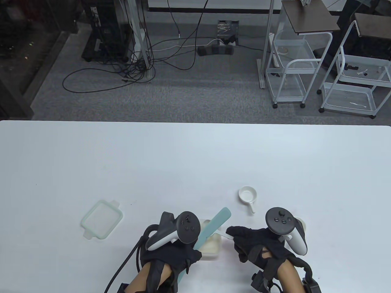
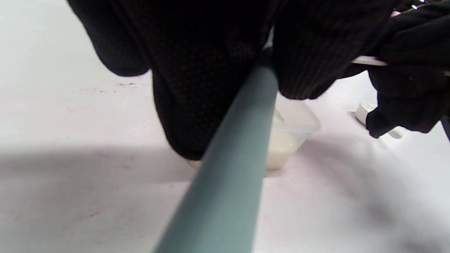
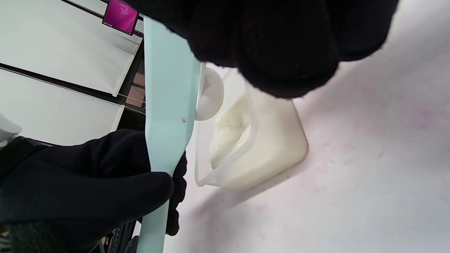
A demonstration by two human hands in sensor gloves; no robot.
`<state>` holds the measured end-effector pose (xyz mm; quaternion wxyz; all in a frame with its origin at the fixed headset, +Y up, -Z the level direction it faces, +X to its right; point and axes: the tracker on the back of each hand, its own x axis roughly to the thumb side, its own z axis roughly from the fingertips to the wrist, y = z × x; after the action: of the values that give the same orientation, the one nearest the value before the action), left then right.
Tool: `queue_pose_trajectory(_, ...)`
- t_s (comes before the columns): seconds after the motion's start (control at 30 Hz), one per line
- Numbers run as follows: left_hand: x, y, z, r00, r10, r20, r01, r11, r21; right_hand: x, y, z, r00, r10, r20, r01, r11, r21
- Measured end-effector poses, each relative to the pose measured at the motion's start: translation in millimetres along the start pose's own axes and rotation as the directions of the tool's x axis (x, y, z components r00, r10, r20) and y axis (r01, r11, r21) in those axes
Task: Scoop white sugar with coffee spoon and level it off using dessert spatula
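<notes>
A clear plastic tub [image 1: 212, 247] of white sugar [image 3: 228, 135] stands near the table's front edge, between my hands. My left hand [image 1: 174, 244] grips the handle of a mint-green dessert spatula [image 1: 215, 224]; its blade slants up and to the right over the tub. My right hand [image 1: 256, 241] pinches the thin handle of a white coffee spoon [image 1: 222, 235]. The spoon's bowl [image 3: 209, 93] hangs over the tub, right beside the spatula blade [image 3: 168, 95]. In the left wrist view the spatula handle [image 2: 232, 168] fills the middle, with the tub [image 2: 291, 135] behind it.
A mint-rimmed clear lid [image 1: 101, 218] lies left of my left hand. A small white handled dish [image 1: 247, 195] sits just beyond my right hand. The table's far edge [image 1: 195, 122] borders a floor with cables and carts.
</notes>
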<state>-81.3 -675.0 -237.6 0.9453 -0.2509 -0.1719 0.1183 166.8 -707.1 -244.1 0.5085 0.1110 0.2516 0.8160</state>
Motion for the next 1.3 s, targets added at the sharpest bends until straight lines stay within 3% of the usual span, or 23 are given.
queue_pose_trajectory(1.3,-14.5,4.2,-1.9,0.981,-0.126,-0.146,0.125,0.992,-0.014,-0.8,-0.4,1.5,0.999,-0.021,-0.03,0.022,0.999,0.027)
